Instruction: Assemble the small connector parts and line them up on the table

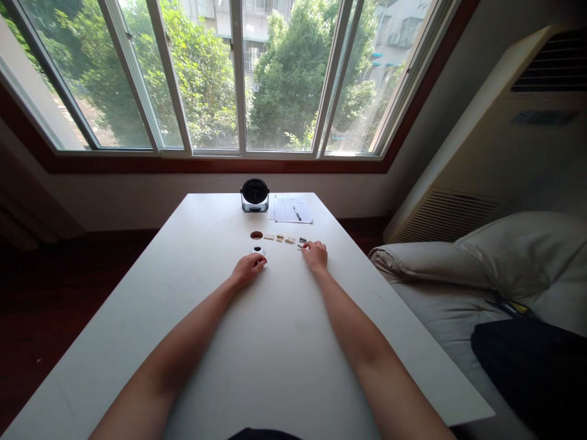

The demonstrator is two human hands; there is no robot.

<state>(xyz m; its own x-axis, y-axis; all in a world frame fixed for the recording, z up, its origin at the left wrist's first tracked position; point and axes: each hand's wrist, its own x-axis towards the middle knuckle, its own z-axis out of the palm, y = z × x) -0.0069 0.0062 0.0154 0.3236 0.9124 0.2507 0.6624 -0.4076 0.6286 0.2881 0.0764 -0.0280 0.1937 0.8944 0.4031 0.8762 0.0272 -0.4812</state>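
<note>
**Small pieces in clusters right of a brown disc**

Probably partway along, judging by separate clusters on the table (275, 342), set out rightward from the brown disc (257, 234): white pieces (269, 236), then tan pieces (279, 238), pale pieces (290, 239), and farthest right of the disc, dark pieces (302, 239). Too small to tell how much is done or left, or whether any are joined.

Just nearer than the disc, a clear round dish (257, 249). Nearer again, beside the dish, the left hand (250, 267), with fingers curled narrow; impossible to tell whether holding anything. Well right of the disc and slightly nearer, just by the dark pieces, the right hand (316, 253), fingers bunched, with a small grey item (300, 246) at the tips; unclear whether gripped or merely touched.
</note>
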